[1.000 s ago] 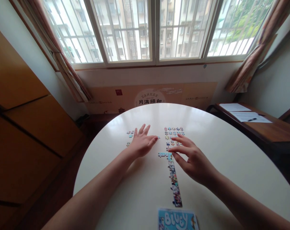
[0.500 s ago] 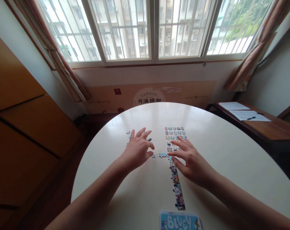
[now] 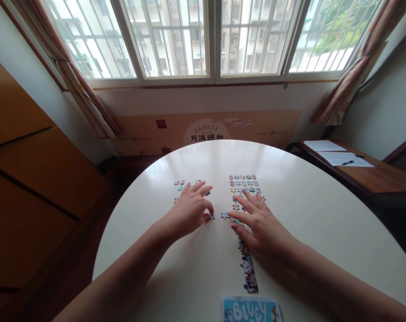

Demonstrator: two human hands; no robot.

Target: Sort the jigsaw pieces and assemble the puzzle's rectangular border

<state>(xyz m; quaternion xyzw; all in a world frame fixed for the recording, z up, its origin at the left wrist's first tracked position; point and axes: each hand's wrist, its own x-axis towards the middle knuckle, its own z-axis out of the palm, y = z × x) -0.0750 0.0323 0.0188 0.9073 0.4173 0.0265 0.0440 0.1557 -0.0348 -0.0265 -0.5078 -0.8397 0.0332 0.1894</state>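
My left hand (image 3: pixel 189 212) is at the left of the jigsaw pieces, its thumb and index finger closed on a small blue puzzle piece (image 3: pixel 212 217) at the table surface. Its other fingers stretch forward above some loose pieces (image 3: pixel 179 188). Across from it, my right hand (image 3: pixel 258 221) is spread palm down, its index fingertip at a short light-blue run of pieces (image 3: pixel 224 215). Under and behind that hand lie rows of loose pieces (image 3: pixel 243 183), partly covered by the fingers. A joined puzzle strip (image 3: pixel 248 266) runs toward me, its upper end hidden by the right hand.
The pieces lie on a round white table (image 3: pixel 138 255). At its near side is a blue card or box marked "BLUEY" (image 3: pixel 251 309). On the right stands a wooden desk (image 3: pixel 391 176) with papers (image 3: pixel 344 159) and pens. A barred window is beyond.
My left thumb and index finger have come together on the small blue piece. My right hand has shifted slightly left, and the view has tilted a little.
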